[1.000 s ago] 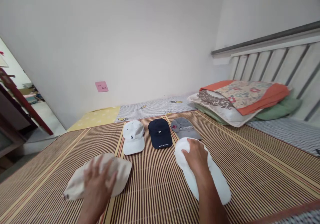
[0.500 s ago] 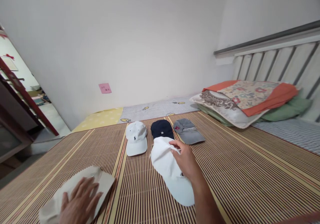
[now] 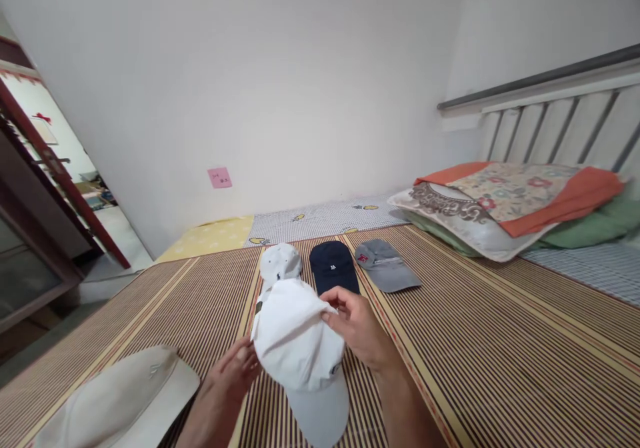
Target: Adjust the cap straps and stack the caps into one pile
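Note:
A white cap (image 3: 300,341) is held up in front of me, its brim pointing down toward me and its crown creased. My right hand (image 3: 353,321) pinches the fabric at the upper right edge of the crown. Against the cap's left edge my left hand (image 3: 235,368) is closed, its fingertips partly hidden by the cap. To the left lies a beige cap (image 3: 120,395) with a small emblem, not touched by either hand. Behind the held cap sit another white cap (image 3: 280,261), partly covered, a navy cap (image 3: 333,265) and a grey cap (image 3: 387,268).
A striped bamboo mat (image 3: 475,341) covers the bed. Folded pillows (image 3: 530,195) lie at the right by a slatted headboard (image 3: 555,125). A pink note (image 3: 219,177) is stuck to the wall. At the left there is a doorway with a dark red door (image 3: 65,181).
My left hand has left the beige cap and moved right to the white cap's edge. The right hand has brought the white cap nearer and to the left, uncovering more of the navy cap.

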{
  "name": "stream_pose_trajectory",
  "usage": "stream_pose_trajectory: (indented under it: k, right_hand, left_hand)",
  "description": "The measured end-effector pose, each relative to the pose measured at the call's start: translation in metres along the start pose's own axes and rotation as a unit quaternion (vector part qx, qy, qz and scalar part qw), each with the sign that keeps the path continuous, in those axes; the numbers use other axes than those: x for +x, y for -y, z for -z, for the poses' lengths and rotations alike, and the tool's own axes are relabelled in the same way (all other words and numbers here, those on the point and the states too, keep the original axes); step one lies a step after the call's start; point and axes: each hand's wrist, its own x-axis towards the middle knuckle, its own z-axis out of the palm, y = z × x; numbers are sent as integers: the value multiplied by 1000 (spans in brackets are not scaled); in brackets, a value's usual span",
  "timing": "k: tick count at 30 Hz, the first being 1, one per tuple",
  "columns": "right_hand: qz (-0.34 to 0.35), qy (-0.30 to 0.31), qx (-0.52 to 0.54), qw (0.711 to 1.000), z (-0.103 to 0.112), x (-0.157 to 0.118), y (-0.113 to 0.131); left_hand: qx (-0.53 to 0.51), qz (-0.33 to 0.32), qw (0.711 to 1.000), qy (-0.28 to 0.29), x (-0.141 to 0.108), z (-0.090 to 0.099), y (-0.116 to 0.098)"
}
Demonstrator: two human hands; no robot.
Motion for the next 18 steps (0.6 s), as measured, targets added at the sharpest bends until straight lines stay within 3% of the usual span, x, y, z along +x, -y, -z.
stream_pose_trajectory:
  k: [3, 8, 11, 14, 18]
  right_hand:
    - [-22, 67, -6, 998, 4, -4, 3]
    - [-22, 121, -22, 992, 21, -11, 19]
    - [6, 107, -17, 994, 28, -16, 32]
    - [58, 49, -32, 997, 27, -22, 47]
    - [162, -12, -152, 975, 13, -34, 68]
  left_hand:
    - [-85, 21, 994, 68, -2, -44, -11]
    - [-122, -6, 987, 109, -10, -60, -30]
    - [-131, 10, 985, 112, -20, -64, -30]
    - [-122, 15, 985, 118, -24, -67, -23]
    - [-113, 0, 983, 144, -23, -79, -17]
